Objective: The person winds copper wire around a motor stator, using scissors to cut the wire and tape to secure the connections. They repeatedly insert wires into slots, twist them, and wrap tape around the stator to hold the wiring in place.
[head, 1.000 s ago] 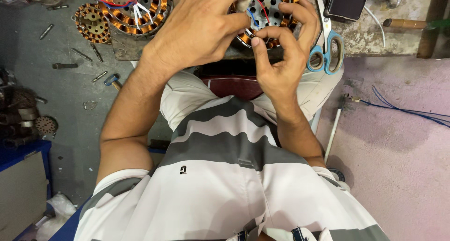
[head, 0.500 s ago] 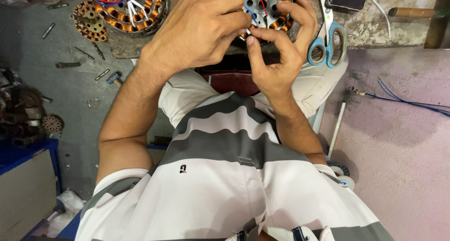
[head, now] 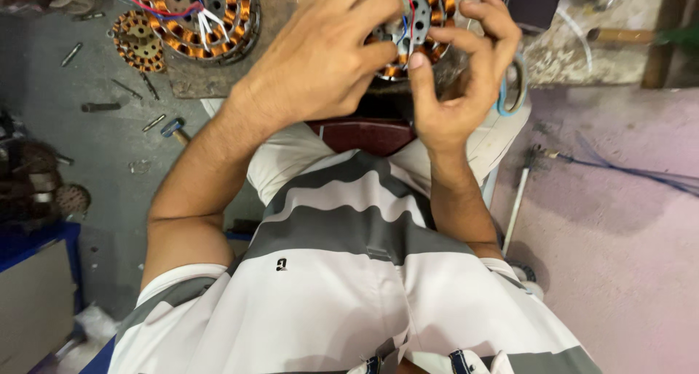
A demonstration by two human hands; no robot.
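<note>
The left hand [head: 320, 57] covers the near-left part of the small copper-wound stator [head: 419, 25], so the fingertip contact there cannot be seen. The stator's top, at 12 o'clock, is cut off by the frame edge, as is the top of the larger stator [head: 200, 17] at 11 o'clock. The right hand [head: 459, 76] hides most of the blue-handled scissors [head: 510, 90]. At 9 o'clock, dark parts [head: 29, 177] on the floor are too dim to identify.

Floor: grey concrete [head: 109, 163] at left, scattered with small bolts; pinkish, stained surface [head: 619, 221] at right. Furniture: worn wooden workboard [head: 218, 83] at far centre; blue-edged cabinet [head: 33, 287] at near left. Light: even, dim.
</note>
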